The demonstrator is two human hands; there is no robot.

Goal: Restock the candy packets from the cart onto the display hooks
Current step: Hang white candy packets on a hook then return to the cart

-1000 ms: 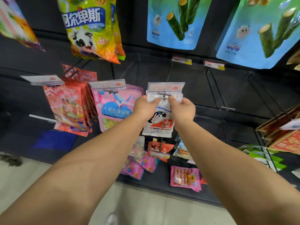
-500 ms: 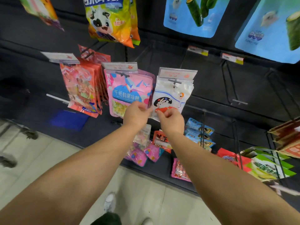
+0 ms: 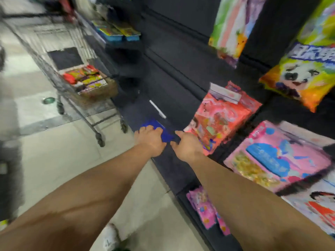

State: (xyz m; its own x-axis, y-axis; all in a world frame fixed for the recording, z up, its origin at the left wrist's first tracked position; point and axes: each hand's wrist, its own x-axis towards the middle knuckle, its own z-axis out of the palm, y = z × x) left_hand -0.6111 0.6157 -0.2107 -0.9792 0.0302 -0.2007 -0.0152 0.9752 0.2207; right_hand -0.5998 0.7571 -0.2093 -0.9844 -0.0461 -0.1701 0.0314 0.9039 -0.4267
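Both hands extended, empty, fingers loosely curled: left hand (image 3: 151,137), right hand (image 3: 187,146), near a blue patch (image 3: 163,132) on the rack. Packets (image 3: 84,77) lie in the cart (image 3: 59,51), far left. Red packets (image 3: 220,122) hang just right of the hands.

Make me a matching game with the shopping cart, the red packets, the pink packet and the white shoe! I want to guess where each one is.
Things:
1. shopping cart
2. red packets
3. pink packet
4. white shoe

Places:
a. bottom edge, on the floor
b. far right, below the red ones
c. upper left, on the floor
d. hanging just right of the hands

Pairs: 1-c, 2-d, 3-b, 4-a
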